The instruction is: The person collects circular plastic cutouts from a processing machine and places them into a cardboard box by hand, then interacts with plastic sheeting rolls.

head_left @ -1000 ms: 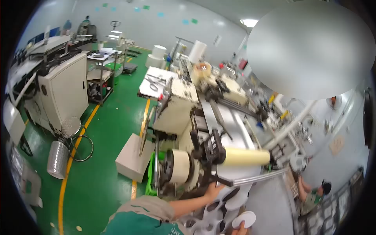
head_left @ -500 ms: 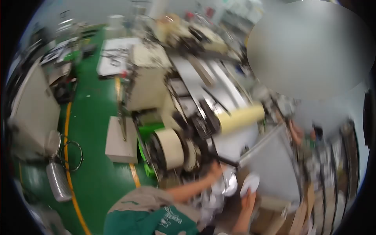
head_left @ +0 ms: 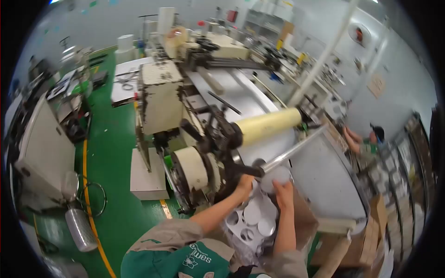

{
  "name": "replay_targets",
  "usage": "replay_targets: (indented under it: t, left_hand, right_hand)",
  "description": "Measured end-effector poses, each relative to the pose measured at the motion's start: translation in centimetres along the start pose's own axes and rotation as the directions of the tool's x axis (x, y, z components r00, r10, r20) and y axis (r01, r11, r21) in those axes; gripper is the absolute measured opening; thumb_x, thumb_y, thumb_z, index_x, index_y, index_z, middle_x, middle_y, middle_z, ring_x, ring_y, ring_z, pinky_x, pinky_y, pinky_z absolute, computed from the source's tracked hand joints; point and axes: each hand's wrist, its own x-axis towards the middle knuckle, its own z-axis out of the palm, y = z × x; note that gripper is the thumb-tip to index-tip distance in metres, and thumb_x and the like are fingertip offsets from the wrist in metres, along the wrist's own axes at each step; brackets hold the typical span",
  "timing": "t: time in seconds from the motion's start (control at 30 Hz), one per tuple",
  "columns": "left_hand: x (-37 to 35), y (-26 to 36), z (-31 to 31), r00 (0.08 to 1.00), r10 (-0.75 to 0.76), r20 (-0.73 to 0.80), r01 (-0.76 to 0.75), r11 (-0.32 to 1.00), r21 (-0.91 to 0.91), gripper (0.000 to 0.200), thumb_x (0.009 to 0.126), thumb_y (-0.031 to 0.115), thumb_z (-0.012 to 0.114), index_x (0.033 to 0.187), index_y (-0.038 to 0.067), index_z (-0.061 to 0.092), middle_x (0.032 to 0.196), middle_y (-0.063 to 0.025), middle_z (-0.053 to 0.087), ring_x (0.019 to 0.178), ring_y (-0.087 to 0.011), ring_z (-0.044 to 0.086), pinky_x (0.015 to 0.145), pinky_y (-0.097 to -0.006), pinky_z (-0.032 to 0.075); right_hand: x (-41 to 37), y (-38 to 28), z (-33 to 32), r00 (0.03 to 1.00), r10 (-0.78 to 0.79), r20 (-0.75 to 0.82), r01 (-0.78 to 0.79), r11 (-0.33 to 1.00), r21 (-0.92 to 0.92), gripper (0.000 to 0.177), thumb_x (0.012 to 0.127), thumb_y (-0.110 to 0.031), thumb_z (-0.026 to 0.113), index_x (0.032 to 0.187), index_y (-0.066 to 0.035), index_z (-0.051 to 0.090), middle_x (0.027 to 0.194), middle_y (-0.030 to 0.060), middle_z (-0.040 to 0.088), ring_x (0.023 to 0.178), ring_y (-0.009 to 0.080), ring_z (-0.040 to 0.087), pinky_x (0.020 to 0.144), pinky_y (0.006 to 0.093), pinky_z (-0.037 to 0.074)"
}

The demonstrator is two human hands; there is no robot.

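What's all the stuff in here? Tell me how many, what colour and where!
Machine: 1, cream and black, middle
Roller: 1, yellow, on the machine
Roll: 1, cream, machine's near end
Box: 1, off-white, floor, left of the machine
Cabinet: 1, off-white, far left
Cylinder: 1, silver, lower left
Floor: 1, green, left
Cardboard: several, brown, lower right
Co-worker: 1, green top, right
Background clutter: too blurred to count
Holed sheet: at least 1, white, below the hands
Loose discs: at least 2, white, on the sheet
Held disc: 1, pale, in the right hand
Left hand: 1, bare, near the roll
Right hand: 1, bare, at the disc
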Motion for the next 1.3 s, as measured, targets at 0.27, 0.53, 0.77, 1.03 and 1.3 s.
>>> replay_targets:
  t: [0.27,0.53,0.77,1.03,1.3]
  left_hand:
    - [4.1,-0.6,0.5,0.949,0.215,-0.229,-0.169,0.964,0.207,0.028,0.083,0.032,0.058,0.079,0.004,0.058,0.071,0.0003,0.054,0.066,-0.008,0.044,0.06,-0.0274,0.039]
    - [-0.9,1.1,1.3,0.997,-0.05,-0.056,0.053,0.998,0.045,0.023,0.087,0.026,0.05,0.084,0.006,0.06,0.073,0.0051,0.05,0.062,-0.0028,0.041,0.053,-0.0218,0.034]
    - [2.4,1.8,1.6,0.984,0.048,-0.172,-0.07,0.99,-0.126,0.032,0.083,0.035,0.057,0.085,0.004,0.061,0.072,-0.0036,0.059,0.066,-0.0097,0.052,0.06,-0.0257,0.041]
    - [2.3,2.1,2.2,0.957,0.18,-0.229,-0.161,0.982,0.101,0.036,0.085,0.034,0.053,0.092,0.0,0.06,0.086,-0.0081,0.062,0.081,-0.0168,0.054,0.076,-0.0312,0.042]
    - [2.3,1.5,1.6,0.978,0.188,-0.094,-0.158,0.952,0.261,0.032,0.085,0.033,0.053,0.097,0.003,0.057,0.082,-0.0026,0.057,0.081,-0.0123,0.051,0.075,-0.0294,0.041]
  right_hand:
    - [-1.7,-3.0,-2.5,0.986,-0.09,-0.137,0.103,0.99,0.091,0.052,0.077,0.005,0.055,0.124,-0.003,0.036,0.113,0.0131,0.05,0.105,0.0249,0.05,0.091,0.0378,0.041]
    - [3.8,0.1,-1.2,0.983,0.173,0.064,-0.152,0.957,-0.248,0.024,0.071,-0.002,0.06,0.094,-0.003,0.053,0.085,0.0042,0.057,0.075,0.0152,0.055,0.06,0.0277,0.043]
    - [-1.0,2.2,-7.7,0.868,0.151,-0.474,0.167,0.809,0.564,0.033,0.083,-0.021,0.059,0.111,-0.007,0.05,0.098,0.006,0.058,0.087,0.0167,0.056,0.075,0.0315,0.047]
    - [5.9,0.7,-2.8,0.981,-0.078,-0.178,0.027,0.962,-0.272,0.034,0.08,-0.004,0.056,0.113,-0.001,0.046,0.099,0.0079,0.056,0.088,0.0158,0.055,0.074,0.0304,0.046]
    - [5.1,-2.4,6.3,0.992,-0.034,-0.12,-0.012,0.931,-0.365,0.037,0.078,-0.004,0.057,0.114,-0.001,0.046,0.1,0.0082,0.056,0.089,0.0161,0.055,0.075,0.0301,0.045]
